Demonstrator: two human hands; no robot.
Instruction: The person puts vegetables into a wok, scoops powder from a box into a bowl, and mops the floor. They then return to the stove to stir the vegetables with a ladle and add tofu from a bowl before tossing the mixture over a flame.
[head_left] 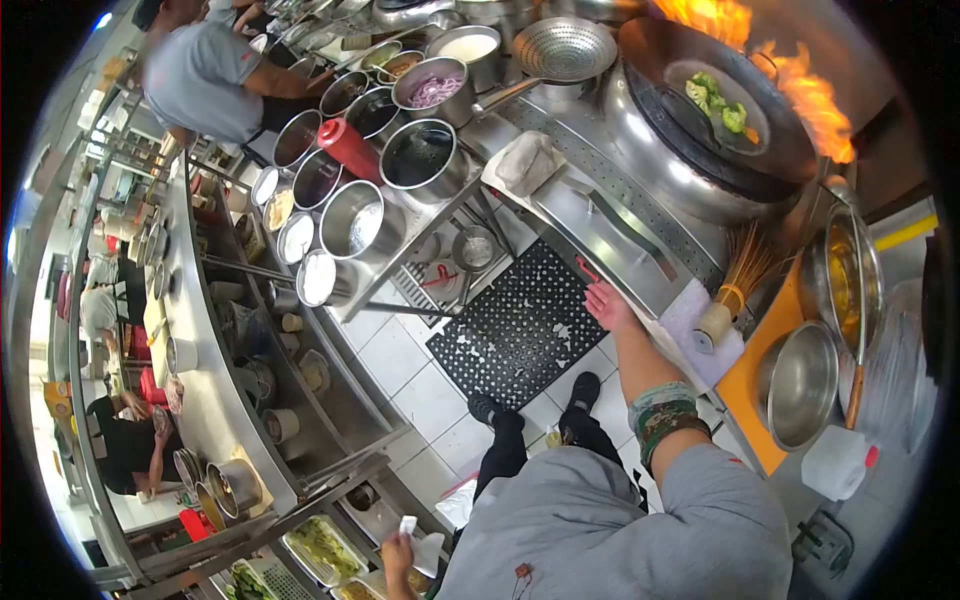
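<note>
My right hand (606, 303) reaches forward to the front edge of the stove counter, palm partly up and fingers stretched out. Just beyond the fingertips is a red lever (586, 268) under the counter edge. A camouflage band (668, 420) covers my right forearm. Low at my left side, my left hand (397, 555) is closed on a white cloth or paper (427, 553). On the stove sits a black wok (655, 50) with green broccoli (705, 95) in it, and flames (800, 90) rise behind its rim.
Left of the stove, a steel cart holds several pots, a red squeeze bottle (348, 150) and sliced onions (436, 92). A strainer (565, 50) lies near the wok. On the right are a bamboo brush (725, 310) and steel bowl (803, 385). A co-worker (205, 80) stands at far left.
</note>
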